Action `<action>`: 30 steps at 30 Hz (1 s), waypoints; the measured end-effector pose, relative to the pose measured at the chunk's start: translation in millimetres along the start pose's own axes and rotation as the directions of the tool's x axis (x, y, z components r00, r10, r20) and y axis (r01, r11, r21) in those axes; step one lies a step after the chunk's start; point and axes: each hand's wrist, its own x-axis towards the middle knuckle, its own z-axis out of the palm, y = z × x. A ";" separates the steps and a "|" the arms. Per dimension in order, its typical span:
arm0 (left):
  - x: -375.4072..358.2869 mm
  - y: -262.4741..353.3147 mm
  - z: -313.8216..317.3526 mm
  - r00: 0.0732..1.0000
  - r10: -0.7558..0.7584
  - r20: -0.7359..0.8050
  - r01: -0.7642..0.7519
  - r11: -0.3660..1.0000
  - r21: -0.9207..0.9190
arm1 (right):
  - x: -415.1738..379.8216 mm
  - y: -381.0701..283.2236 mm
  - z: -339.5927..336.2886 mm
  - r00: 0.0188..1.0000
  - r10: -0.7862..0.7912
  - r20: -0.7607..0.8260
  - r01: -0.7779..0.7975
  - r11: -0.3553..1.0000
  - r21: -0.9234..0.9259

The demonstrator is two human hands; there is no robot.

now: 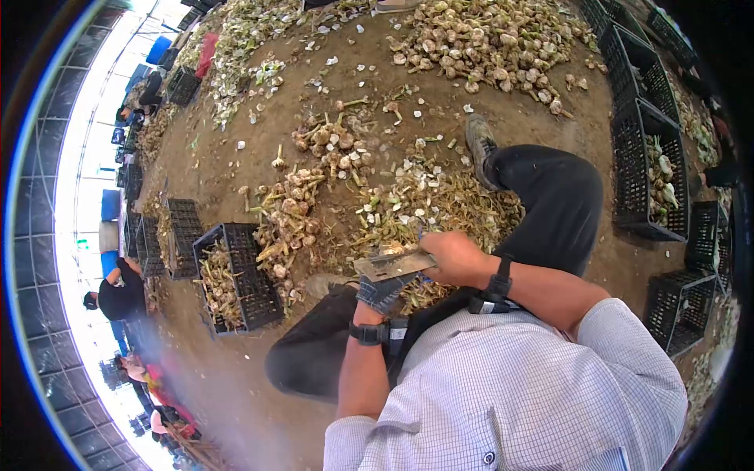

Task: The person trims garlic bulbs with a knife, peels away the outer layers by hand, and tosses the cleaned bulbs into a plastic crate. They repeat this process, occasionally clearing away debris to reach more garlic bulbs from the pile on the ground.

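My right hand (457,257) is bare and closed around one end of a wide, flat metal blade (397,265). The blade points left, across the top of my left hand (383,293), which wears a dark grey glove. That gloved hand looks curled; the blade covers much of its fingers, and whatever they hold is hidden. Between my legs, below the hands, lies a heap of cut garlic stems and peelings (428,196). Garlic bulbs with stems (292,208) are piled just left of it.
A black crate (250,275) of garlic lies to the left. More black crates (646,169) line the right side. At the top is a large garlic heap (491,43). My shoe (481,149) rests on the dirt floor (236,169). Another person (122,290) is at far left.
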 end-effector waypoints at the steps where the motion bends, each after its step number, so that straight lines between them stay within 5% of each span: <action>1: 0.4 1.6 -1.9 1.000 -0.027 0.015 0.026 1.000 0.009 | 0.8 1.5 0.6 1.000 -0.003 0.006 0.003 1.000 0.013; 3: 2.3 7.4 -9.4 0.996 -0.078 0.048 0.076 0.997 0.027 | 2.7 6.1 4.1 1.000 -0.009 0.008 0.009 1.000 0.010; 5: 2.9 5.4 -17.0 0.992 0.114 0.048 -0.122 0.965 0.231 | 5.9 12.7 9.4 1.000 0.004 0.021 -0.004 1.000 -0.006; 8: -5.8 -6.8 1.6 0.992 0.122 -0.005 -0.109 0.901 0.419 | 9.7 22.3 19.3 0.997 0.037 0.062 -0.035 0.999 -0.037; 10: -6.4 -5.5 10.7 0.994 -0.058 -0.090 0.078 0.970 0.230 | 9.9 26.1 24.7 0.995 0.040 0.087 -0.037 0.998 -0.045; 11: -5.3 -5.5 14.9 0.974 -0.202 -0.106 0.201 0.979 -0.017 | 11.8 34.0 28.1 0.978 0.138 0.157 -0.126 0.989 -0.084; 14: -2.9 17.4 -13.0 0.902 -0.432 -0.001 0.339 0.708 -0.619 | 9.2 76.0 41.1 0.871 0.374 0.318 -0.311 0.922 -0.231; 15: -3.2 15.4 -19.8 0.907 -0.290 -0.306 0.211 0.940 -0.267 | -0.6 92.7 49.5 0.840 0.411 0.354 -0.325 0.904 -0.280; 16: -2.7 16.9 -39.0 0.947 -0.265 -0.184 0.212 0.941 -0.264 | 2.2 95.4 52.1 0.812 0.437 0.387 -0.315 0.886 -0.340; 18: -4.7 -7.0 -34.7 0.958 -0.206 -0.199 0.210 0.978 0.003 | 16.4 92.1 50.9 0.879 0.400 0.261 -0.353 0.912 -0.209; 20: 5.6 3.9 -32.6 0.919 -0.367 -0.147 0.287 0.874 -0.392 | 18.7 72.6 37.1 0.952 0.301 0.053 -0.299 0.954 -0.035; 21: 7.9 10.0 -28.2 0.896 -0.436 -0.081 0.320 0.761 -0.564 | 22.9 62.1 24.7 0.901 0.391 0.185 -0.411 0.908 0.083; 24: 21.5 -2.8 -3.2 0.871 -0.482 0.099 0.458 0.720 -0.521 | 21.9 40.5 24.0 0.903 0.396 0.165 -0.428 0.809 0.403; 25: 20.7 -33.6 30.3 0.890 -0.439 0.124 0.456 0.853 -0.255 | 26.3 29.9 17.5 0.903 0.352 0.247 -0.425 0.822 0.379; 27: 24.1 -32.8 45.9 0.952 -0.296 0.082 0.305 0.944 -0.124 | 27.7 15.4 22.7 0.933 0.321 0.161 -0.358 0.866 0.350; 30: 23.9 -28.3 50.5 0.965 -0.261 0.021 0.261 0.955 -0.143 | 30.6 4.9 18.8 0.932 0.323 0.164 -0.362 0.840 0.403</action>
